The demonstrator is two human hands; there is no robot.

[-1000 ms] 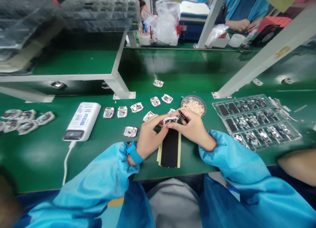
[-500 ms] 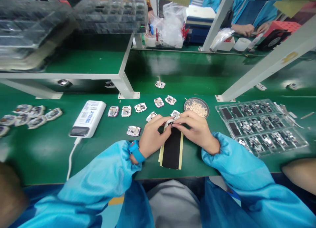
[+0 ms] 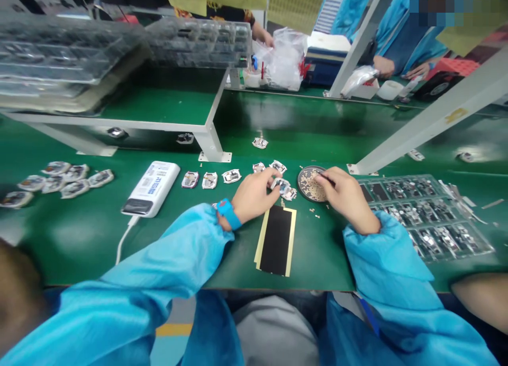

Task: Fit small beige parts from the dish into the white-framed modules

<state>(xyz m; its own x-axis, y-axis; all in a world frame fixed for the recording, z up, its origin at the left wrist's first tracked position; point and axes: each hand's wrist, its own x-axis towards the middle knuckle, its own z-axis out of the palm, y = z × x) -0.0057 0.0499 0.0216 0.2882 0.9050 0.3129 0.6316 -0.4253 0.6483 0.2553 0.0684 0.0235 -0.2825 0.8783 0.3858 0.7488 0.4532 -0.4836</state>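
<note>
My left hand (image 3: 257, 194) is closed round a small white watch-like housing (image 3: 282, 186), thumb and fingers at its edges. Another housing lies just beside it. Over the right rim of a round dish (image 3: 304, 185) of small beige pieces is my right hand (image 3: 347, 197), its thumb and fingers pressed together; whatever is between them is too small to name. A black sheet with yellow edges (image 3: 277, 241) lies on the green table below my hands. Several more housings (image 3: 209, 180) stand in a row to the left of my left hand.
A white power bank (image 3: 153, 189) with a cable and a group of housings (image 3: 75, 188) lie left. A clear parts tray (image 3: 452, 228) is at the right. Metal shelf legs (image 3: 210, 144) and a slanting post (image 3: 428, 104) rise behind. Other people's hands show across the bench.
My right hand has left the housing and moved right to the dish. My left hand still holds a housing, a little higher. The view has shifted slightly.
</note>
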